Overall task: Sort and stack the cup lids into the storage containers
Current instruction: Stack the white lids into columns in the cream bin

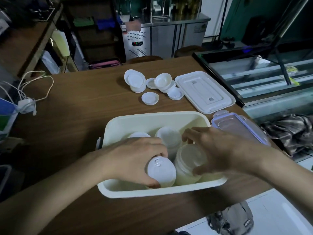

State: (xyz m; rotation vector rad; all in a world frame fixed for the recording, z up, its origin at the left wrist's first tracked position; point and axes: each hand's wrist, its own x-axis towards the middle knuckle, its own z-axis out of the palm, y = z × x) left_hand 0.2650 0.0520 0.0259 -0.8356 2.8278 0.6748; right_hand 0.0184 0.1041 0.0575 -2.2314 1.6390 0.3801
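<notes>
A cream storage container (152,120) stands on the wooden table in front of me, holding stacks of cup lids lying on their sides. My left hand (133,160) grips a stack of white lids (161,172) at the container's near side. To its right, my right hand (218,150) curls over a stack of translucent lids (188,160), thumb below and fingers above. Another lid stack (169,136) lies between the hands, farther back. Several loose white lids (149,98) are scattered on the table beyond the container.
A white rectangular container cover (205,90) lies at the back right, and a clear cover with purple clips (240,126) beside the container. A charger with white cables (27,103) sits at the left edge. A glass tank (262,73) borders the right side.
</notes>
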